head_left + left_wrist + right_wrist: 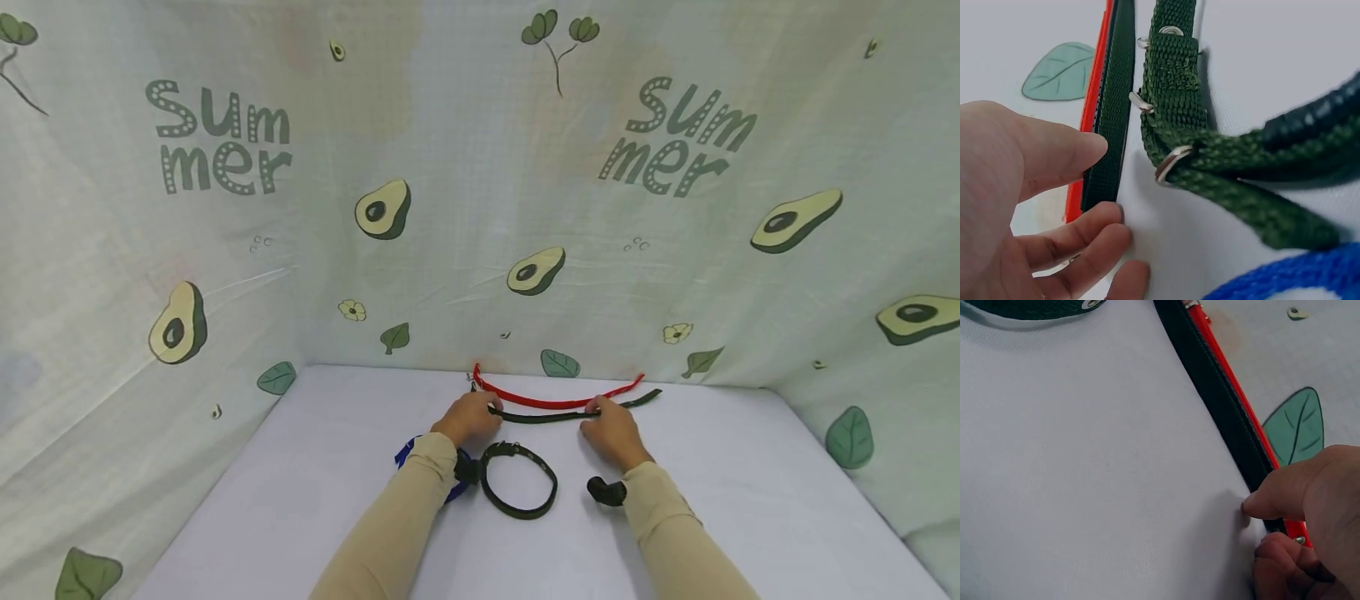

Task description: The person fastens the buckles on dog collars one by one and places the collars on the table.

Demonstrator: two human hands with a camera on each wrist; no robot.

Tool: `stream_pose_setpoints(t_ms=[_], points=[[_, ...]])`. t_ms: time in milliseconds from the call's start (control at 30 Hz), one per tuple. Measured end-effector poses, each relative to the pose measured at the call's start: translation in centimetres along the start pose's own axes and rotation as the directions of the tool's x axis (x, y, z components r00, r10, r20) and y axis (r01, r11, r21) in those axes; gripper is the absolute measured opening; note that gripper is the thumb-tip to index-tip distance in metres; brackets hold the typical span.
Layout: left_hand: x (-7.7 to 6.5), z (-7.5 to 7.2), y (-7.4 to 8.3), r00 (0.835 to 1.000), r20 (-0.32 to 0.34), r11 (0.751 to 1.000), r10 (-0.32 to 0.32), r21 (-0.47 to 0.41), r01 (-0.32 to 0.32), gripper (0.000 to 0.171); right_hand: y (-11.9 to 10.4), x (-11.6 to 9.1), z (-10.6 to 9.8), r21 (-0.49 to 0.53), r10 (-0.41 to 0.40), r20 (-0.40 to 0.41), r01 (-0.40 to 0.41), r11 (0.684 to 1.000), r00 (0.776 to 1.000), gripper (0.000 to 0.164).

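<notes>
Strap [1114, 94], flat dark weave, gently curved

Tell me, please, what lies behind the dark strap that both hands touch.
Behind the dark strap runs a red strap, partly hidden by the left hand in the left wrist view.

Table [780, 492] outside the right forearm [686, 533] is passable; inside it, a looped collar [525, 514] obstructs.
</notes>
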State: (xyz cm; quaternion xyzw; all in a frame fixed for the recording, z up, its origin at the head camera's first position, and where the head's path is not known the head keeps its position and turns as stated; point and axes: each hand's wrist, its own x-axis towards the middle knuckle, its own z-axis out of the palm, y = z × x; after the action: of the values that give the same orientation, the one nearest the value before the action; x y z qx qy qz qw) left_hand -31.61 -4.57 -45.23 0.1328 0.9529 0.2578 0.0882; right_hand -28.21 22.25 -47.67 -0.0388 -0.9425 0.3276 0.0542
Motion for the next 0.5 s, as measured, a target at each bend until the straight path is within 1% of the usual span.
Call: stream_pose_setpoints(t_ms=[133,200,267,400,500], points=[[-0.11,0.13,-0.42,1.0,-0.003,1.0,-0.008,-0.005,0.008,0.026,0.11,-0.02,0.14,0.016,0.03,0.026,-0.03,0.999,0.999,0.03],[-0.22,0.21,-0.53,1.0,-0.004,1.0,-0.015,-0.008,0.015,0.025,0.2,-0.1,0.28,0.025,0.035,0.021,-0.036,0.999,0.999,0.03],[-0.28,0.15,-0.51,1.0,-0.007,1.0,-0.016,-0.008,0.016,0.023,0.27,-0.17,0.31,0.019,0.023,-0.005,-0.023,1.0,1.0,0.027],[-0.19,-0.07,-0.35,1.0,-0.004,1.0,-0.012,0.007,0.012,0.021,0.35,-0.43,0.15,-0.002,-0.003,-0.083,0.003,1.0,0.997,0.019],[-0.03,-0.2,-0.24,1.0,0.002,1.0,-0.007,0.02,0.007,0.022,0.66,-0.62,0.02,0.012,0.006,-0.117,-0.004,1.0,0.993,0.02]])
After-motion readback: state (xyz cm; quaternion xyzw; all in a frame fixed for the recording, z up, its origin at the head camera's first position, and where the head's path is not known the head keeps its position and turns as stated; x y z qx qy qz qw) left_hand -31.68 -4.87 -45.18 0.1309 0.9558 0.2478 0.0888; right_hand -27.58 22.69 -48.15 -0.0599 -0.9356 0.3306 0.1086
